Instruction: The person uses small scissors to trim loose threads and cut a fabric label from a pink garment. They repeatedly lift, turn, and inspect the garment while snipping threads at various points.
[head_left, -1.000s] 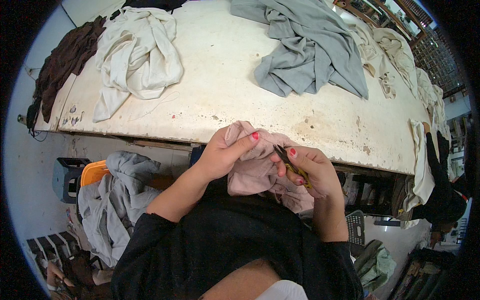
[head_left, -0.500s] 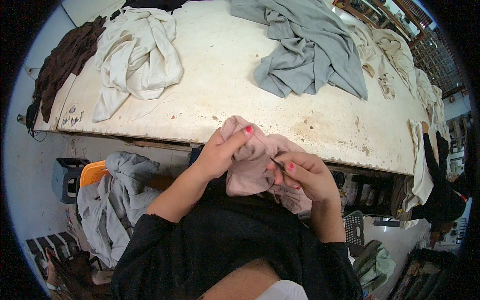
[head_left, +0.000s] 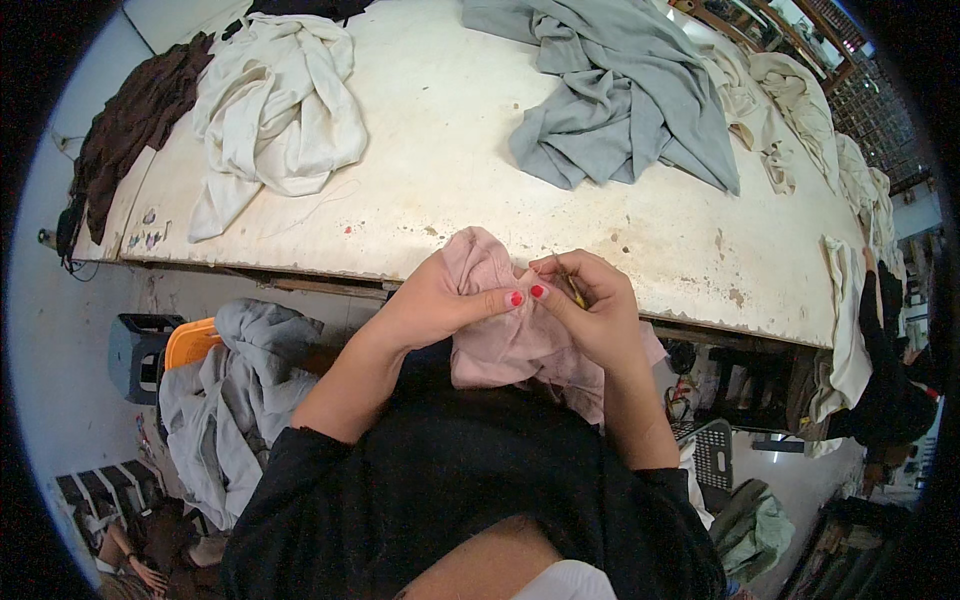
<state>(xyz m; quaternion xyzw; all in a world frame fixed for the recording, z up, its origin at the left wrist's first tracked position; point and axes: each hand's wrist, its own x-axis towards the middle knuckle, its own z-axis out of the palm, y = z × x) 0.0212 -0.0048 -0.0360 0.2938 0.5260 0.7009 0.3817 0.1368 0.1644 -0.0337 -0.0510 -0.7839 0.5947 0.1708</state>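
A pink cloth (head_left: 500, 355) is bunched in front of me at the table's near edge, its lower folds hanging by my black top. My left hand (head_left: 425, 303) is closed on its left side, thumb lying on top. My right hand (head_left: 602, 312) pinches the same cloth with thumb and fingertips close to the left thumb. Tucked in the right fingers is a small dark tool with a yellowish part (head_left: 577, 290), probably thread snips; most of it is hidden by the hand. The two thumbs nearly meet over a fold.
Across the pale worn table (head_left: 430, 150) lie a white cloth (head_left: 285, 110), a dark brown cloth (head_left: 145, 120), a grey-blue cloth (head_left: 630, 110) and cream cloths (head_left: 800, 95). Grey cloth (head_left: 235, 400) overflows an orange container (head_left: 190, 342) at lower left. Other people are partly visible at both sides.
My right hand has moved up and turned, bringing its thumb next to the left one on the cloth. The tool's tip, earlier pointing at the cloth, is now drawn back among the fingers.
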